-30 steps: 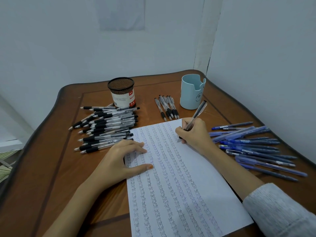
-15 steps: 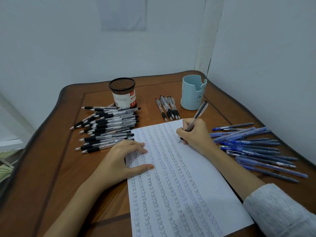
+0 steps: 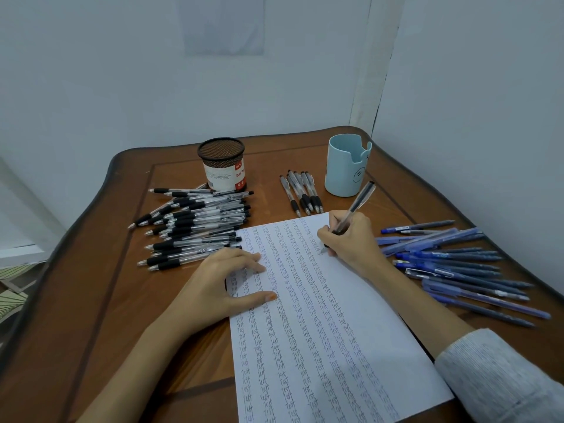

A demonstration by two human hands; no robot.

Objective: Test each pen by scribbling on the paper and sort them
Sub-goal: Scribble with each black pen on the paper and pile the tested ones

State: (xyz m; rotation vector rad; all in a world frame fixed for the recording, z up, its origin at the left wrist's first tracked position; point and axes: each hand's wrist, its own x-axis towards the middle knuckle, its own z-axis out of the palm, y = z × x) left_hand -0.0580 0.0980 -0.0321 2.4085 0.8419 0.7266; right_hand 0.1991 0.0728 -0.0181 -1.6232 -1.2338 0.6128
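A white sheet of paper (image 3: 320, 325) covered in columns of small handwritten words lies on the wooden table. My right hand (image 3: 351, 242) grips a clear pen with a black cap end (image 3: 358, 201), its tip on the paper near the sheet's top right. My left hand (image 3: 219, 285) rests flat on the paper's left edge, fingers spread. A heap of black-grip pens (image 3: 195, 224) lies left of the sheet. Several blue pens (image 3: 451, 264) lie to the right. A short row of black-grip pens (image 3: 300, 192) lies above the sheet.
A black mesh pen cup (image 3: 222, 164) stands at the back left and a light blue cup (image 3: 348, 164) at the back right. The table (image 3: 100, 300) has curved raised edges; walls close in behind and on the right.
The right hand has shifted very slightly with the pen on the paper. The left hand has stayed in place.
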